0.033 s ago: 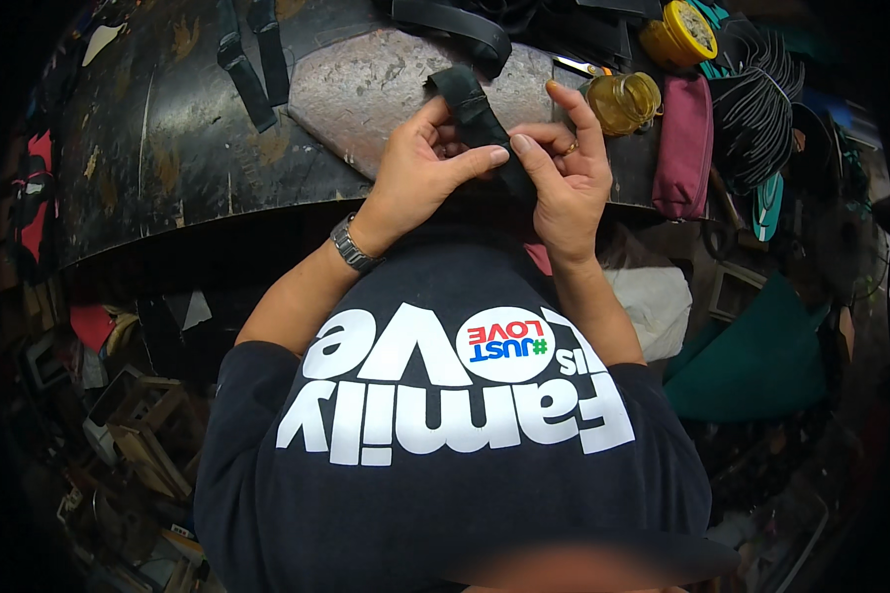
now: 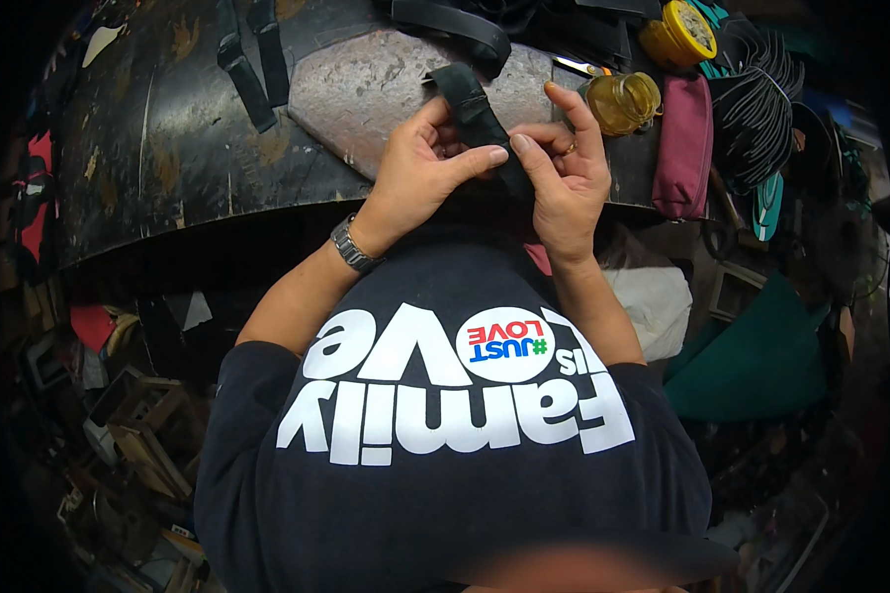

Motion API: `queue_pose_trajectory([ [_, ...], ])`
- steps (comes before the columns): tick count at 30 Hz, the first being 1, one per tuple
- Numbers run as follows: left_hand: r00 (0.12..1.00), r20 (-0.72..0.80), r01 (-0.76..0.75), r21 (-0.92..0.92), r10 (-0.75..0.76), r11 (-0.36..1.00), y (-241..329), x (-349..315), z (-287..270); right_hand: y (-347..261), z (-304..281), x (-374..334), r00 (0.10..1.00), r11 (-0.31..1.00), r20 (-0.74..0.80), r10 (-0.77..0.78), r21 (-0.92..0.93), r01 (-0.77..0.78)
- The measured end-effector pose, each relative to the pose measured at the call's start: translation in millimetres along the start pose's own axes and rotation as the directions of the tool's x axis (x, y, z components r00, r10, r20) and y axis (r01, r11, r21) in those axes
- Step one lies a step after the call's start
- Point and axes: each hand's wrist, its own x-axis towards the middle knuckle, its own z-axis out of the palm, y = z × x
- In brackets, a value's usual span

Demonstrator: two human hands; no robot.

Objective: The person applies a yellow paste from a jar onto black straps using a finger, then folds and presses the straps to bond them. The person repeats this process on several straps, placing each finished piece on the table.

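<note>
A black strap-like strip (image 2: 477, 117) is stretched between my two hands over the near edge of the workbench. My left hand (image 2: 427, 168) pinches it, thumb on top and fingers underneath. With thumb and forefinger or middle finger, my right hand (image 2: 566, 173) grips the strip's edge, while one finger points upward and away. The strip's far end curls over, and its lower end hangs down toward my shirt. Beneath the hands lies a worn, angular stone-like slab (image 2: 356, 94). Just right of my right hand, a glass jar (image 2: 623, 104) with a yellowish tint lies on its side.
Two black straps (image 2: 250, 84) rest on the dark workbench (image 2: 158, 148) at the left. A coiled black band (image 2: 455, 22) is at the back. To the right are a yellow tub (image 2: 680, 38), a maroon pouch (image 2: 682, 148) and a bundle of black strips (image 2: 756, 109).
</note>
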Motion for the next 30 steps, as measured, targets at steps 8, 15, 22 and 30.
queue_pose_trajectory([
  [8, 0.999, -0.033, 0.016, -0.067, -0.018, 0.998, 4, -1, 0, -9, -7, 6, 0.979, 0.947, 0.023, -0.201, -0.251, 0.200],
  [15, 0.990, 0.007, -0.140, 0.166, 0.140, 0.976, -1, -5, 3, -17, -6, 13, 0.932, 0.819, 0.235, -0.277, -0.449, 0.357],
  [22, 0.997, -0.012, -0.071, 0.054, 0.071, 0.996, 1, -5, 1, -10, -13, 11, 0.982, 0.896, 0.079, -0.171, -0.402, 0.188],
  [30, 0.993, 0.013, -0.117, 0.099, 0.116, 0.988, 0, -5, 3, -18, -12, 2, 0.962, 0.874, 0.197, -0.188, -0.413, 0.256],
])
